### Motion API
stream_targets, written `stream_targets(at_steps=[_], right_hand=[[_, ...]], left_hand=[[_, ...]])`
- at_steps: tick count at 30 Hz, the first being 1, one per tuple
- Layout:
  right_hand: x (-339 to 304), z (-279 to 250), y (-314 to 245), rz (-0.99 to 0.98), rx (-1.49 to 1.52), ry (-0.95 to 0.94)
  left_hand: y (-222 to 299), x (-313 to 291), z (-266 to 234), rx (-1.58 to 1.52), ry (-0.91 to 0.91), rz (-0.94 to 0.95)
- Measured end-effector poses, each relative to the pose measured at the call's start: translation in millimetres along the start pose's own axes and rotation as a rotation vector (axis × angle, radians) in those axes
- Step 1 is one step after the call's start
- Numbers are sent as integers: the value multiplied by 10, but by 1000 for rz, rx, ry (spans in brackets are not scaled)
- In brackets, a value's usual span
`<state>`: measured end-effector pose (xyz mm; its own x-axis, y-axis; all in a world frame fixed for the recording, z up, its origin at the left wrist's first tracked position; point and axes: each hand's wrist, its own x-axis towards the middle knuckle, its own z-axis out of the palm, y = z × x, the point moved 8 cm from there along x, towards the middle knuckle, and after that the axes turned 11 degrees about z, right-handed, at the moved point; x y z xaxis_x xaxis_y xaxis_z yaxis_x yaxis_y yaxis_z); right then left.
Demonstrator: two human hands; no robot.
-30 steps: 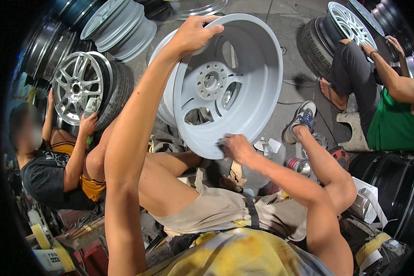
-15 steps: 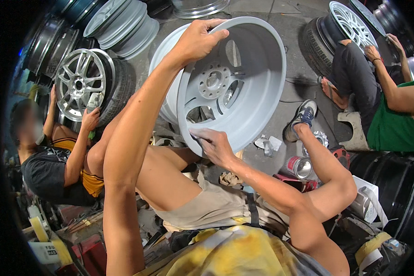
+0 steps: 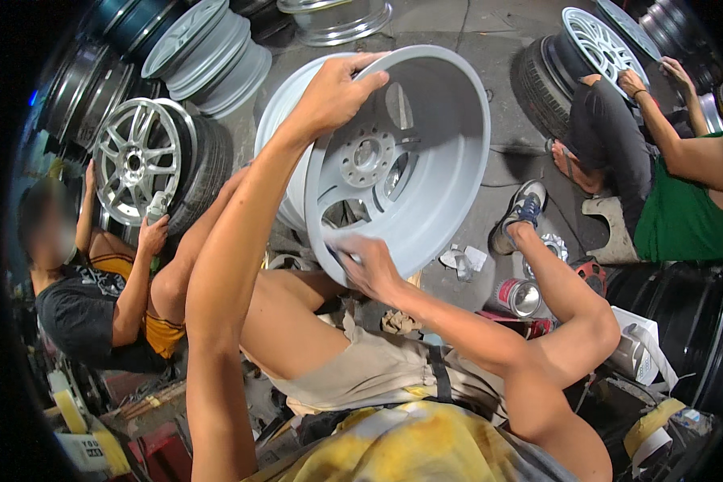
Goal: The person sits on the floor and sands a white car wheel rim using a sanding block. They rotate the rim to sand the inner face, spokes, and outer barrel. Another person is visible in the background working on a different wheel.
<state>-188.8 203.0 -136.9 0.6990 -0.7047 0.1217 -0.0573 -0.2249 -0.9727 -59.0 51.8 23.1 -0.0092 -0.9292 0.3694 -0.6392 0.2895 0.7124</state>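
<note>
A light grey car wheel rim tilts in front of me. Its wide hollow barrel faces me, and the spokes and bolt-hole hub show at its far end. My left hand is closed over the upper left edge of the rim, thumb on the inner side. At the lower left edge of the same rim is my right hand, its fingers bent against the lip and partly smeared by motion. Something small and dark shows under those fingers, too blurred to name.
On the left, a person holds a grey tool against a silver spoked wheel. Another person at right handles a multi-spoke wheel. Stacked rims stand behind. A tin can and crumpled paper lie near my shoe.
The whole view has shifted slightly, with the rim now a little lower and further left. My right hand moves along the rim's lower left lip. The left hand keeps its hold.
</note>
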Motion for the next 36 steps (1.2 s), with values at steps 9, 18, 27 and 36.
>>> stream_targets(at_steps=[9, 18, 27, 36], right_hand=[[-183, -63, 838, 79, -532, -375], [1636, -805, -386, 207, 726, 203], [2078, -1407, 172, 277, 693, 435], [1813, -2209, 718, 190, -12, 870]], left_hand=[[-24, 55, -2, -133, 41, -61], [-14, 18, 16, -170, 11, -194], [6, -132, -82, -177, 48, -114], [66, 46, 70, -80, 25, -60]])
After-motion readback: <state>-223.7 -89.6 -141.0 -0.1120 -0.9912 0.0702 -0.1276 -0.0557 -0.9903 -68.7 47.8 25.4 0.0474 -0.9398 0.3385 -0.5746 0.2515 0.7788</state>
